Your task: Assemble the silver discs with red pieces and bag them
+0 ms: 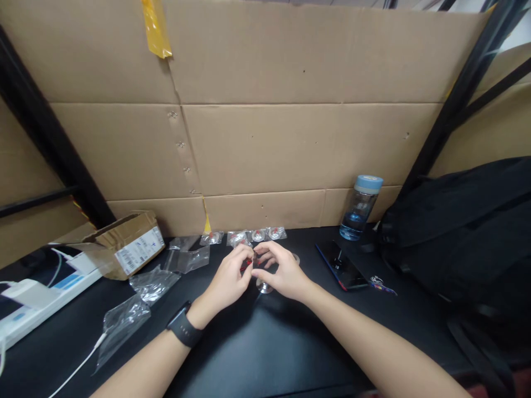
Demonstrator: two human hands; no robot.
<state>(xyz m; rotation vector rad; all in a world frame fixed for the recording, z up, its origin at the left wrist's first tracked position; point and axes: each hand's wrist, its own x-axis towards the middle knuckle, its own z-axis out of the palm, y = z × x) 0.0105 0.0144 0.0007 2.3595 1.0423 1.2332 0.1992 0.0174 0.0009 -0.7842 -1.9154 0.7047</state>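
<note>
Over the black surface, the left hand has its grip pinching a small red-marked piece; the right hand curls close beside, its grip I can't tell. A shiny metal disc shows below the right thumb.

Cardboard panel, brown, creased, standing behind the bench; strip of yellow tape near its top edge. Black metal posts, slanting in view, one at left, one at right. Carton, brown, open, with white printed label. Power strip, white and blue, at far left, bearing a white adapter. Cable, white, running to the lower edge. Bottle, transparent, blue-capped, upright near the panel. Phone, dark-screened, lying flat; small multicoloured trinket just beside it. Backpack, black, at far right.
</note>
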